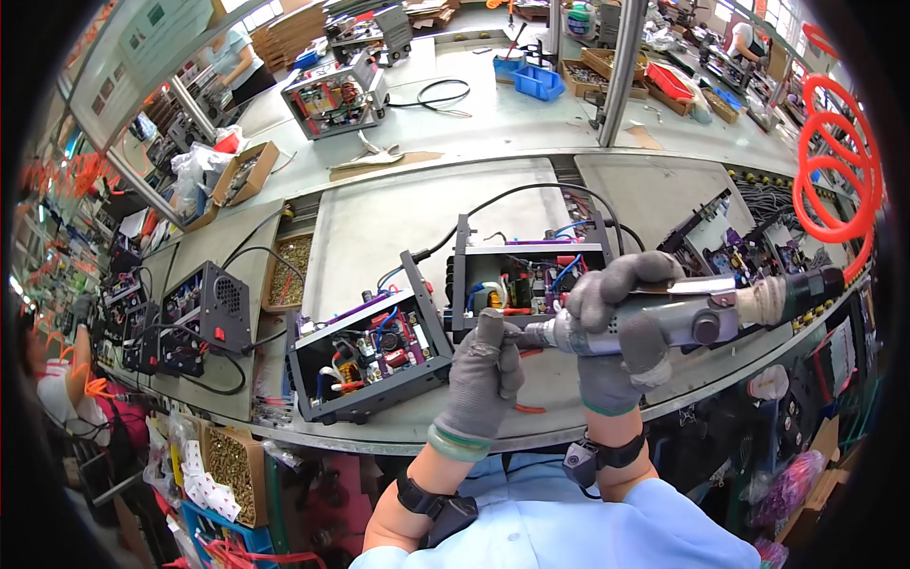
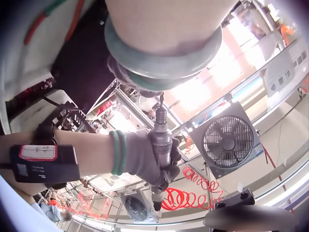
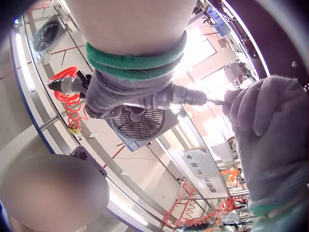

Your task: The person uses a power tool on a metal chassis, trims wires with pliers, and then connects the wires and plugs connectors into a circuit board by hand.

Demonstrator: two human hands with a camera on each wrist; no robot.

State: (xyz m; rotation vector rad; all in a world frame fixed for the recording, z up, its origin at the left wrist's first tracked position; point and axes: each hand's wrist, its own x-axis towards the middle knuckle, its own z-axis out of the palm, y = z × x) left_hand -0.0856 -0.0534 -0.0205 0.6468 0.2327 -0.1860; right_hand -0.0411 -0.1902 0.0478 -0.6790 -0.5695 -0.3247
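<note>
Knit-gloved right hand [image 1: 637, 343] wrapped round silvery cylindrical driver [image 1: 682, 322], left hand [image 1: 480, 381] — fingers curled — pinching its slender bit [image 3: 215, 102]

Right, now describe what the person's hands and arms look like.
The left hand and right hand wear grey knitted gloves with green cuffs. Each wrist carries a black strap and a dark camera box; the right box has a red-and-white label. The sleeves are light blue.

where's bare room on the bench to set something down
Most room: the pale panel behind the open cases, bordered left by small parts; a black cable arcs across its right side. Next, the grey panel, left of the far-right units. Crowded: the front, with cases, left hand, right hand and power tool.
</note>
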